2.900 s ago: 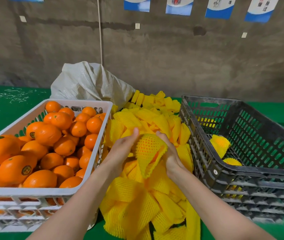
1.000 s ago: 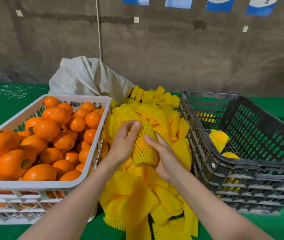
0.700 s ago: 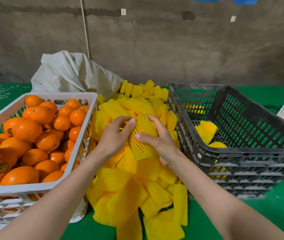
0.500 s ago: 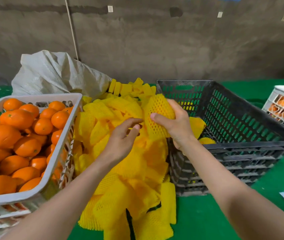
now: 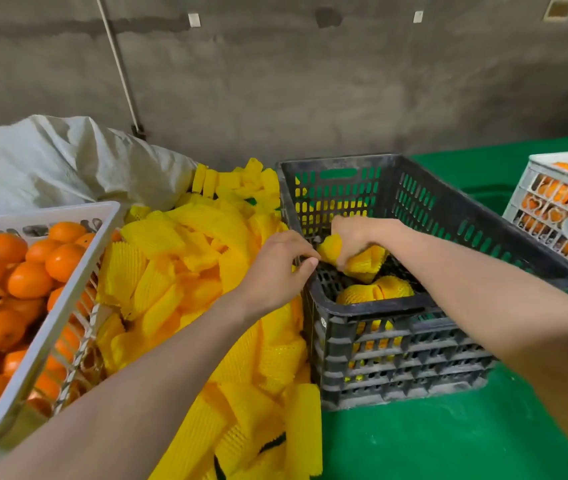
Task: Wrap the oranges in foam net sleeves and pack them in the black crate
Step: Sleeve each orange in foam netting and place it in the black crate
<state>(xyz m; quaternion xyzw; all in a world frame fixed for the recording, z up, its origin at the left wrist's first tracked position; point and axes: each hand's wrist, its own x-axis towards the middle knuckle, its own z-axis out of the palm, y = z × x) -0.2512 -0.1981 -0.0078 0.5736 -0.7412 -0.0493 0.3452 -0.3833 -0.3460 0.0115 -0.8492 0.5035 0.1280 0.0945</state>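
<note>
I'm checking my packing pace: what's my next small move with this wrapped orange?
Probably lower it and let go: the right hand grips the wrapped orange inside the black crate, just above two wrapped ones lying there.

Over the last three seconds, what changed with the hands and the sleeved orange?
The right hand carried the sleeved orange from above the sleeve pile rightward and down into the black crate, still gripping it. The left hand let go and followed to the crate's left rim. The white crate of oranges and the sack stayed put.
</note>
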